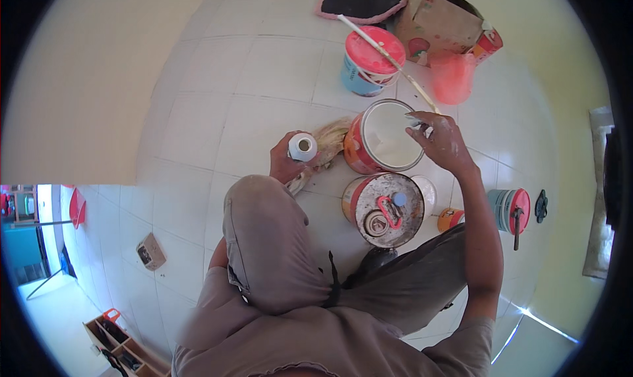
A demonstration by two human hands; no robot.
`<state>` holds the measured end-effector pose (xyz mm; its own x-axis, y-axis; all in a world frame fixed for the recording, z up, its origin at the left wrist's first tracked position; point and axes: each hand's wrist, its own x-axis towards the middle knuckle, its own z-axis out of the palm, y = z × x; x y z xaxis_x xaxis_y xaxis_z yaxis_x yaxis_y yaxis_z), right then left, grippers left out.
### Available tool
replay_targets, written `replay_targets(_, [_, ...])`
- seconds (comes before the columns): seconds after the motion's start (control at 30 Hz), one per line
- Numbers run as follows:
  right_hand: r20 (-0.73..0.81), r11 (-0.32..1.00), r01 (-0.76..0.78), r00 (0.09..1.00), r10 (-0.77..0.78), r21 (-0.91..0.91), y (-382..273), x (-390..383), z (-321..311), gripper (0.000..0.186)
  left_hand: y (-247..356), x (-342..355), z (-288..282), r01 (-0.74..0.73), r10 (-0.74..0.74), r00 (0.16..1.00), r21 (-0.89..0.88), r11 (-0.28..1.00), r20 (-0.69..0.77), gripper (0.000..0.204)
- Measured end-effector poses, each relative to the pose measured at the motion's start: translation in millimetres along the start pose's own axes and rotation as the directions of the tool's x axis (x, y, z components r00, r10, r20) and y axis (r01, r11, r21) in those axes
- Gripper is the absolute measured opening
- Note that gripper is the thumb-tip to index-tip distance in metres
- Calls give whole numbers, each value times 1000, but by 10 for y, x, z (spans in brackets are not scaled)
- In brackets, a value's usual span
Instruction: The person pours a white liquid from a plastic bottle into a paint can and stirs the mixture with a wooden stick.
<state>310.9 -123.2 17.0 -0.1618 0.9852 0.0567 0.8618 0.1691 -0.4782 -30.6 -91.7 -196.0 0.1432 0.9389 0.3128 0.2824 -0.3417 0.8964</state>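
White bottle (302,148), grasped mouth-up in the left hand (282,162), lies left of the open can (357,150), above whose right rim the right hand (446,141) hovers, its grip unclear to me.

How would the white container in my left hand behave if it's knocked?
The white container looks round, so it may roll. Its uncapped mouth could let any contents spill. Probably light: the left hand holds it alone.

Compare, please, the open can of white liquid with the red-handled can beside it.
The open can shows white liquid, while the red-handled can has a stained metal top. The red-handled can carries a handle and blue cap on top; the open can has neither there. Both are round with partly orange sides.
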Motion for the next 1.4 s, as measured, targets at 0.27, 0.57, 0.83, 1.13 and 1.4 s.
replay_targets(0.27, [91,997,-26,996,19,73,-97,81,-39,35,211,19,-120,-174,185,979,-116,978,84,60])
replay_targets(0.57, [80,998,-20,997,15,62,39,-4,-101,34,357,103,-113,-290,294,949,-47,956,113,63])
replay_targets(0.83, [82,998,55,995,-55,3,303,47,184,29,328,28,-134,-234,238,962,-49,971,135,63])
replay_targets(1.13, [364,928,316,903,-229,-199,534,487,547,40,350,-236,-98,-66,71,993,-52,996,96,60])
replay_targets(1.4, [474,989,78,880,-9,-127,477,393,291,44,376,-257,-104,-9,16,993,-62,998,119,59])
